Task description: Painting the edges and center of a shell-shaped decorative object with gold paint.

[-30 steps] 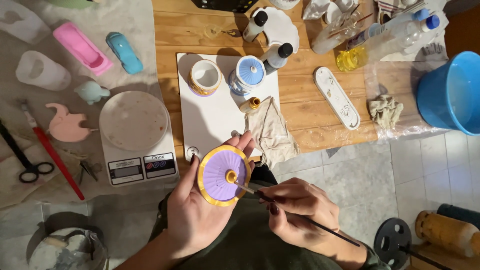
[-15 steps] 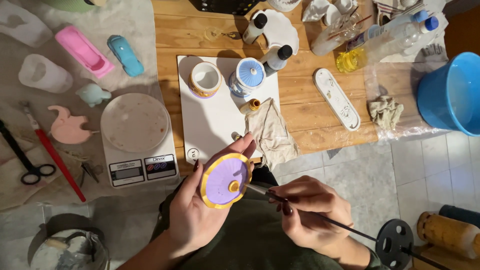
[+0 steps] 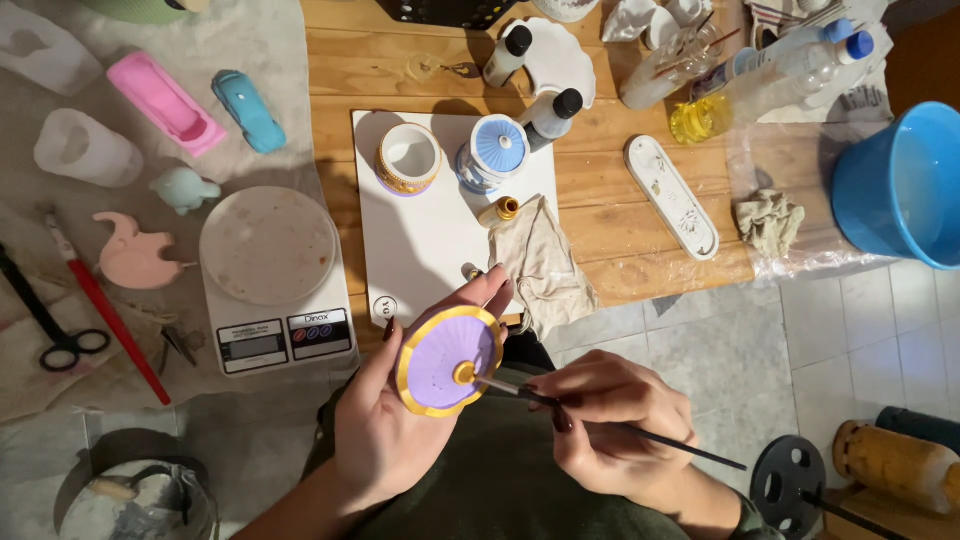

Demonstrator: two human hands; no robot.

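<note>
Painting is the step I see in hand. My left hand (image 3: 395,425) holds a round purple lid (image 3: 447,360) with a gold rim, out in front of the table (image 3: 620,215), above my lap. Its fingers (image 3: 480,293) curl around the back edge, and the thumb sits on the near rim, so the lid rests tilted in the palm.

My right hand (image 3: 610,425) pinches a thin paintbrush (image 3: 640,438) like a pencil. The fingers are closed tight on the handle. The brush tip touches the little gold knob (image 3: 464,373) in the middle of the lid.

I think the next move needs a very steady hand and tiny strokes, so the gold paint stays on the knob and off the purple. The matching jar (image 3: 408,158) stands on the white board (image 3: 425,240), well apart.
</note>
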